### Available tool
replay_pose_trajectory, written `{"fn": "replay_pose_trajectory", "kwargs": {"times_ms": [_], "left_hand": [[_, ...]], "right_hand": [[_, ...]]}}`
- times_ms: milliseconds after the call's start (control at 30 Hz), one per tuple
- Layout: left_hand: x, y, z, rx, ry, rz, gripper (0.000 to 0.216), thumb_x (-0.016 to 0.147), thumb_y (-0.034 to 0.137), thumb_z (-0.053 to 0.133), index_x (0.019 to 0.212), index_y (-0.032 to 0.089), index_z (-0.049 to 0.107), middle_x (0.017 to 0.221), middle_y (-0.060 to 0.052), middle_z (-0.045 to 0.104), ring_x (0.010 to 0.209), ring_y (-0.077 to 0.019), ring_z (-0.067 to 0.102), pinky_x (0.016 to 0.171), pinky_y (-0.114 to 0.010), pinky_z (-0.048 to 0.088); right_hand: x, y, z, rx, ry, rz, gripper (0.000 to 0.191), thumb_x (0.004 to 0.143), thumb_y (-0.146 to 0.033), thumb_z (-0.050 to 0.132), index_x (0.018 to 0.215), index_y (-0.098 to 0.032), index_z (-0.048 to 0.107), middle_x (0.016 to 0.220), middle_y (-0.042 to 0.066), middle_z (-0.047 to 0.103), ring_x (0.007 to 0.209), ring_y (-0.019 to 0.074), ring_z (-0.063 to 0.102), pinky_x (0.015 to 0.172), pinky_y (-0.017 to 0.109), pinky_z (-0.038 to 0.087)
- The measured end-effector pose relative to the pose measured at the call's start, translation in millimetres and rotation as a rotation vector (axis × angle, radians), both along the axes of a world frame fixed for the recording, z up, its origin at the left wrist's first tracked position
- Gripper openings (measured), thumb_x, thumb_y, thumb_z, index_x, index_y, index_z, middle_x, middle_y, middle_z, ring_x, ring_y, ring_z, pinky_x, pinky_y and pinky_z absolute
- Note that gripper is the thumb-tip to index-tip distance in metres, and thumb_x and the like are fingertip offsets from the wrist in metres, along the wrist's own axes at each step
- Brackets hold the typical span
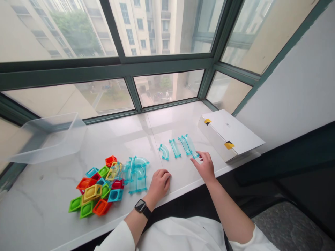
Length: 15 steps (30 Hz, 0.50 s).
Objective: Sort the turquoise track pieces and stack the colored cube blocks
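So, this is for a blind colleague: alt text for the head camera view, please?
A person's right hand reaches toward clear blue track pieces in a row on a white windowsill, while the left hand rests near a heap of colourful plastic frames. A white box sits nearby.

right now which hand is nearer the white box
Right. The right hand is in front of the white box and not touching it; the left hand is farther away, to the right hand's left.
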<state>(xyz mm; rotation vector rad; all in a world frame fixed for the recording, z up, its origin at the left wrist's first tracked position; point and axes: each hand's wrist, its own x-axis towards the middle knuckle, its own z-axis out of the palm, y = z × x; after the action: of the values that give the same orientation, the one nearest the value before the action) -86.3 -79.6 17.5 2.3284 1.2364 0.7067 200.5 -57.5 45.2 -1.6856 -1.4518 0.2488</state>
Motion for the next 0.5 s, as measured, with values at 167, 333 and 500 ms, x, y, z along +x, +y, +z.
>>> {"fn": "replay_pose_trajectory", "kwargs": {"times_ms": [167, 333, 500], "left_hand": [[1.9, -0.1, -0.6, 0.007, 0.038, 0.014, 0.024, 0.095, 0.011, 0.053, 0.107, 0.024, 0.070, 0.115, -0.010, 0.067, 0.109, -0.0264, 0.060, 0.100, -0.045, 0.050], [1.6, 0.6, -0.6, 0.000, 0.050, 0.022, 0.024, 0.094, 0.011, 0.054, 0.107, 0.025, 0.069, 0.116, -0.009, 0.067, 0.109, -0.0266, 0.060, 0.100, -0.044, 0.050], [1.3, 0.7, 0.2, -0.017, 0.052, 0.026, 0.024, 0.093, 0.010, 0.056, 0.107, 0.025, 0.068, 0.116, -0.009, 0.066, 0.110, -0.0265, 0.060, 0.100, -0.044, 0.049]], "right_hand": [[-2.0, 33.6, -21.2, -0.051, -0.019, -0.041, 0.051, 0.091, -0.060, 0.069, 0.123, -0.019, 0.070, 0.108, 0.012, 0.064, 0.097, 0.0273, 0.064, 0.089, 0.046, 0.057], [-8.0, 59.7, -38.4, -0.077, -0.027, -0.050, 0.049, 0.090, -0.056, 0.071, 0.120, -0.018, 0.070, 0.108, 0.012, 0.064, 0.096, 0.0276, 0.063, 0.092, 0.046, 0.056], [-11.4, 70.7, -48.7, -0.129, -0.058, -0.071, 0.042, 0.087, -0.047, 0.075, 0.118, -0.019, 0.071, 0.109, 0.012, 0.064, 0.096, 0.0275, 0.062, 0.093, 0.045, 0.055]]}}
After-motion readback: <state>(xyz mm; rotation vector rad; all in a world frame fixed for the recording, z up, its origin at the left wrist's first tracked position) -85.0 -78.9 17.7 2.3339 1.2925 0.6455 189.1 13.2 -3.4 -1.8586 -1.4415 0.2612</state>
